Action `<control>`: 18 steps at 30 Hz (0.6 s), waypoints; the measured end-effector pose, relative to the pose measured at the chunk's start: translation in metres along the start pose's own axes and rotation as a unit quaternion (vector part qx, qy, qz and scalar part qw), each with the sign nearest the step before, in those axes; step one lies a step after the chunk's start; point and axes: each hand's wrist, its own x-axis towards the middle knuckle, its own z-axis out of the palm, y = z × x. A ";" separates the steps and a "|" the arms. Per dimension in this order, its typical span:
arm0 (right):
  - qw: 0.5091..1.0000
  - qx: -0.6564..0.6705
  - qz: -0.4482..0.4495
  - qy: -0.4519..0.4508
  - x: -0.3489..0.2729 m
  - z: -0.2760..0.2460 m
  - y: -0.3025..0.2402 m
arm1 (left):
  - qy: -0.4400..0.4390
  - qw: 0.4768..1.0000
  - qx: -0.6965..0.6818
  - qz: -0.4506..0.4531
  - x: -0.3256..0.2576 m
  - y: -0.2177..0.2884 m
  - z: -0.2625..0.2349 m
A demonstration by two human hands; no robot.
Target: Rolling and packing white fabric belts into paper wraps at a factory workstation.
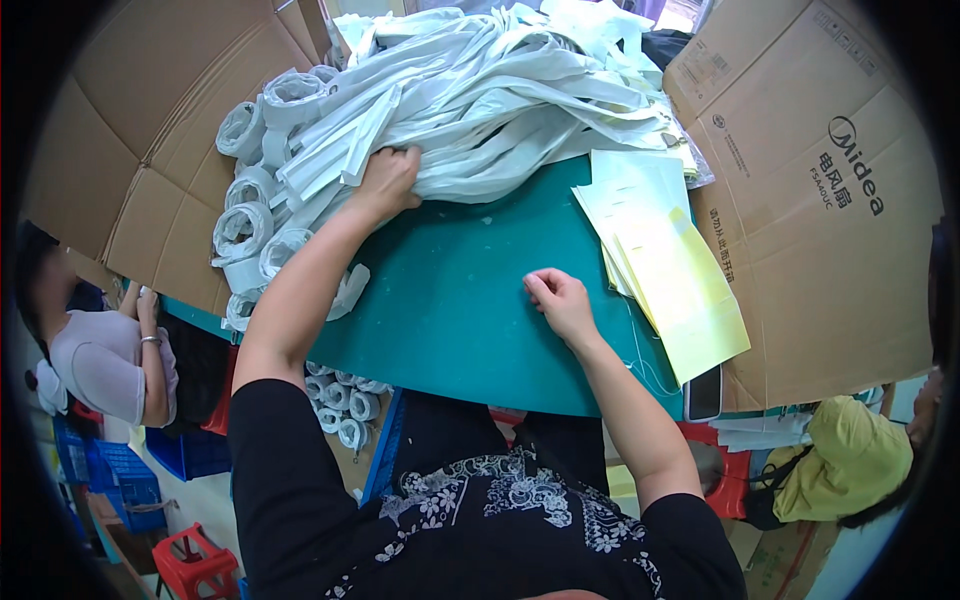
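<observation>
Head view: left hand [388, 185] apparently sorts white strips [500, 115], grip unclear; right hand [563, 303] curls closed; freeing one likely needs pinching.

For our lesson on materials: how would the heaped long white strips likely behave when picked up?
The white strips would probably flop, since they drape in loose curves. Each looks thin, so is likely light. Lifting one may drag others, as they overlap.

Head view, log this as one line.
left hand: at white strips | right hand: curled, over green table | white rolls: table's left | yellow sheets: table's right
</observation>
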 end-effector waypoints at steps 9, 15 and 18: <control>0.764 0.640 0.034 -0.077 0.074 0.011 -0.020 | -0.054 0.982 -0.176 0.043 0.087 0.153 -0.073; 0.874 0.461 0.134 -0.072 0.020 -0.025 -0.012 | -0.202 0.947 -0.241 -0.062 0.073 0.185 -0.070; 0.990 0.118 0.082 0.007 -0.021 -0.030 -0.008 | -0.174 0.959 -0.211 -0.069 0.042 0.192 -0.047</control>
